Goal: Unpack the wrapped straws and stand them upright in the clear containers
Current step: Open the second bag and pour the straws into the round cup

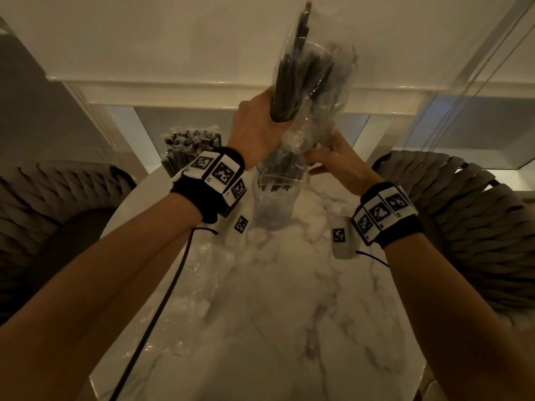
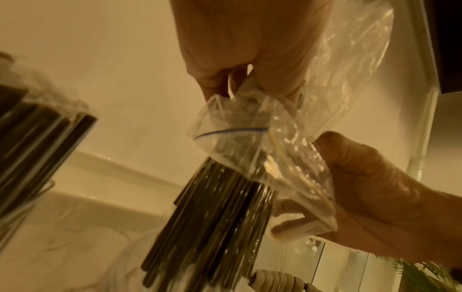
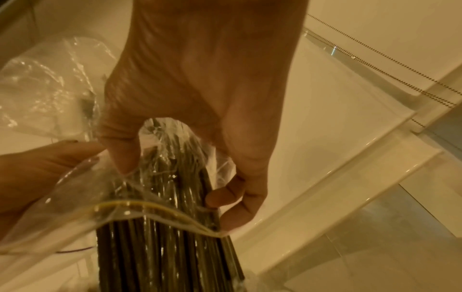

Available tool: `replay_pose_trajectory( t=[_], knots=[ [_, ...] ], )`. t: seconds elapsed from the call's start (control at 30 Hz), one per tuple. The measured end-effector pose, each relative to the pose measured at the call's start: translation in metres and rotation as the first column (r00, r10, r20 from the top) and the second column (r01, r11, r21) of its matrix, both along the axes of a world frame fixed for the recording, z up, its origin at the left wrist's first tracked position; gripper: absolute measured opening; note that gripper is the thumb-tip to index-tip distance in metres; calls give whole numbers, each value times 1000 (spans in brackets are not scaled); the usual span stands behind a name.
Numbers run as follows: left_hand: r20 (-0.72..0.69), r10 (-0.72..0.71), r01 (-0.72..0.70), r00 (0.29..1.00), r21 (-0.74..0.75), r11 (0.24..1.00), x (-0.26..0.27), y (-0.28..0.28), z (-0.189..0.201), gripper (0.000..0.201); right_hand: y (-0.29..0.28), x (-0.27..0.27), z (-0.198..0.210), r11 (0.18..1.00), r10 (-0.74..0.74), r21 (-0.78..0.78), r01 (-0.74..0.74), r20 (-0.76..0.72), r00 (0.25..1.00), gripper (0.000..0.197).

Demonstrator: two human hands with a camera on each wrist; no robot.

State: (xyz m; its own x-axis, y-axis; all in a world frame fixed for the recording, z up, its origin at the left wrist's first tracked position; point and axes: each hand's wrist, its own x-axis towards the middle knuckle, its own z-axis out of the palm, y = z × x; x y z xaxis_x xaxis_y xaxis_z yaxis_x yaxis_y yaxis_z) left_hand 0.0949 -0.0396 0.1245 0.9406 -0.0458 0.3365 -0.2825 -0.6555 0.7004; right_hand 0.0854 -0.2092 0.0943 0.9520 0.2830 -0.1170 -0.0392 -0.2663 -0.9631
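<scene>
A bundle of dark straws (image 1: 292,82) sits in a clear zip bag (image 1: 327,91), held upright above a clear container (image 1: 273,209) on the marble table (image 1: 304,314). My left hand (image 1: 260,125) grips the bag and straws around the middle. My right hand (image 1: 324,157) pinches the bag's open mouth (image 3: 150,209) just above the container. The straws' lower ends (image 2: 217,227) stick out of the bag down to the container's rim. A second clear container (image 1: 188,151), packed with upright dark straws, stands at the back left.
An empty crumpled plastic wrapper (image 1: 202,285) lies on the table's left side beside a black cable (image 1: 162,308). Woven chairs stand at the left (image 1: 43,204) and right (image 1: 469,212) of the table. A white wall and sill lie behind.
</scene>
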Motion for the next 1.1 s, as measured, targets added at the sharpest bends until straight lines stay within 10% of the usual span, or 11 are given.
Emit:
replay_pose_trajectory(
  t=[0.53,0.7,0.9,1.1],
  knots=[
    [-191,-31,8,981,-119,993,8,4,-40,16,12,9,-42,987,-75,-136,82,59,995,49],
    [-338,-266,139,902,-358,924,2,13,-30,67,5,8,-42,973,-71,-221,74,25,997,55],
    [-275,-228,131,934,-329,935,-5,32,-18,28,-8,3,-30,962,-61,-257,94,134,989,13],
    [-246,-273,203,930,-274,940,-8,39,-7,10,-11,5,-17,964,-43,-254,81,152,987,30]
  ],
)
